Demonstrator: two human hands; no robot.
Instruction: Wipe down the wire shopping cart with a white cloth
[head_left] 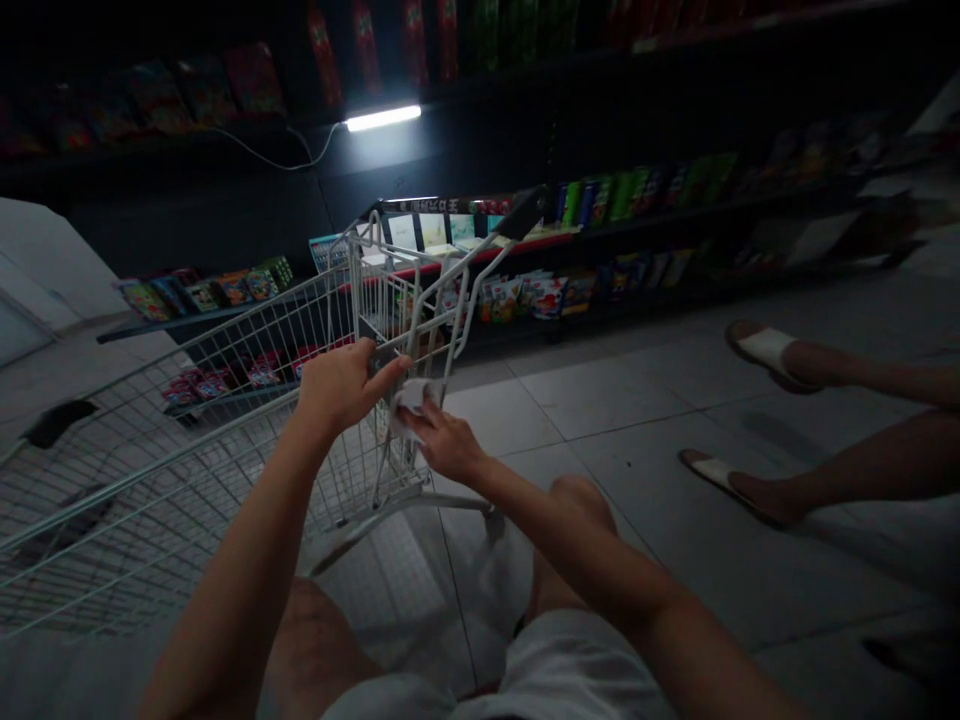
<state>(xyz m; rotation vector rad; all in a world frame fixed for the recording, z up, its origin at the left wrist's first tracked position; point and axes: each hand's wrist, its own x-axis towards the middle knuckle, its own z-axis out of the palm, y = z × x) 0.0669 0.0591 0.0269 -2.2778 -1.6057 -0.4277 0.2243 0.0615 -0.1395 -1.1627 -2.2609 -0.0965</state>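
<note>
A wire shopping cart (225,440) stands before me, its handle bar (442,206) at the far upper end. My left hand (337,385) is on the cart's side near a dark corner piece, fingers curled over the rail and thumb stretched out along it. Just to its right and lower, my right hand (448,445) pinches a crumpled white cloth (415,400). The cloth touches the upright tubes of the cart's frame below the handle. Part of it is hidden by my fingers.
Dark shelves hold bagged snacks (525,295) and upright cans (622,198). A lit tube lamp (384,118) with a loose cable hangs on them. At right, another person's feet in sandals (765,350) are on the tiled floor (570,400). My bent knees are below the cart.
</note>
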